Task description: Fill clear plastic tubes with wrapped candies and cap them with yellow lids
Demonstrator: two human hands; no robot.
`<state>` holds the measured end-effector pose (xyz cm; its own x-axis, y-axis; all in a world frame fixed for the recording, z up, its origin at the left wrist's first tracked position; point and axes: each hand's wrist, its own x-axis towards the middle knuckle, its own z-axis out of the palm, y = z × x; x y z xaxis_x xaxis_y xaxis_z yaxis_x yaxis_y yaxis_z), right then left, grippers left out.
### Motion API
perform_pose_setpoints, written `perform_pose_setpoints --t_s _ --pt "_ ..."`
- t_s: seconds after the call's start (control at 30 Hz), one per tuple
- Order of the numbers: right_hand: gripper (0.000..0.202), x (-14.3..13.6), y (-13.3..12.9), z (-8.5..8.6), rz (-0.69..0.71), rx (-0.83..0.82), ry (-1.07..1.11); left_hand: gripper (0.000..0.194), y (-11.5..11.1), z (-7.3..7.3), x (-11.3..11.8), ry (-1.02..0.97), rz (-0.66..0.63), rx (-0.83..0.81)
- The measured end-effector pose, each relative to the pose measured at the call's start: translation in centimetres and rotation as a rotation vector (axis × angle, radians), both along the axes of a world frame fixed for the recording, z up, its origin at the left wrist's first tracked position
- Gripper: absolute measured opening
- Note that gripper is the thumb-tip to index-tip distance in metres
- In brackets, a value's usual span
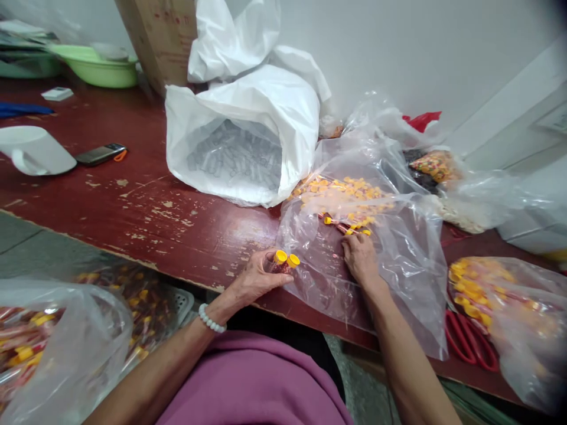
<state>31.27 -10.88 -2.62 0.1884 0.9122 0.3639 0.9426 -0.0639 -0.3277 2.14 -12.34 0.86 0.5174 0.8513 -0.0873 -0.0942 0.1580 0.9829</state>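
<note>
My left hand (259,276) is closed around two small clear tubes (283,267) with yellow caps and reddish contents, held upright over the table's front edge. My right hand (359,257) reaches over a clear plastic bag (411,260), its fingers bent and closed at a yellow-capped tube (364,232). The fingers partly hide what they grip. Just beyond the fingertips, more yellow caps (349,192) are heaped in the bag. A white sack (295,118) stands open behind, with many clear empty-looking tubes (234,153) inside.
Red-handled scissors (472,342) lie at right beside a bag of yellow-capped tubes (482,289). A phone (101,153), a white mug (38,150) and a green basin (100,66) occupy the worn red table (146,218) at left. Another filled bag (84,330) sits below the front edge.
</note>
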Motion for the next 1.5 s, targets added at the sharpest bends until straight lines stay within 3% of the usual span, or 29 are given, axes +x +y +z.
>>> perform_pose_setpoints --t_s 0.13,0.27,0.37,0.4,0.47,0.53,0.63,0.8,0.97,1.13,1.27,1.37,1.5 --pt "0.018 0.6 -0.1 -0.1 -0.016 0.008 0.069 0.027 -0.2 0.6 0.3 -0.015 -0.008 -0.013" --pt "0.020 -0.4 -0.8 1.1 -0.049 0.026 0.188 0.025 -0.3 0.9 0.5 -0.002 -0.003 -0.007" --pt "0.027 -4.0 -2.7 3.3 -0.041 0.056 0.388 0.023 -0.3 0.5 0.6 0.085 0.014 0.078" --pt "0.026 -5.6 -3.5 4.2 -0.002 0.081 0.555 0.022 -0.3 0.3 0.7 0.117 0.017 0.110" --pt "0.021 -9.0 -5.0 6.0 0.153 0.113 0.815 0.021 -0.2 -0.2 0.8 0.164 0.015 0.159" --pt "0.017 -11.8 -6.0 7.3 0.308 0.085 0.914 0.020 -0.3 -0.4 0.8 0.195 -0.016 0.210" --pt "0.015 -13.9 -6.7 7.8 0.438 0.032 0.858 0.019 -0.4 -0.3 0.8 0.246 -0.051 0.313" --pt "0.018 -13.9 -6.4 7.7 0.499 0.001 0.656 0.014 -0.7 0.1 0.7 0.305 -0.034 0.408" --pt "0.020 -13.6 -6.5 8.2 0.514 0.159 0.469 0.013 -0.6 -0.4 0.4 0.300 -0.037 0.390" --pt "0.041 -13.9 -7.1 6.5 0.546 0.179 0.143 0.014 -0.7 -1.0 0.6 0.225 -0.061 0.283" --pt "0.040 -14.8 -7.1 5.4 0.534 0.219 -0.042 0.014 -0.8 -1.1 0.8 0.218 -0.046 0.273" --pt "0.037 -15.2 -7.2 5.2 0.551 0.205 -0.065 0.015 -0.6 -1.0 0.9 0.239 -0.029 0.280" --pt "0.042 -15.2 -7.3 5.0 0.590 0.151 0.135 0.018 -0.3 -0.8 0.9 0.198 -0.032 0.223"
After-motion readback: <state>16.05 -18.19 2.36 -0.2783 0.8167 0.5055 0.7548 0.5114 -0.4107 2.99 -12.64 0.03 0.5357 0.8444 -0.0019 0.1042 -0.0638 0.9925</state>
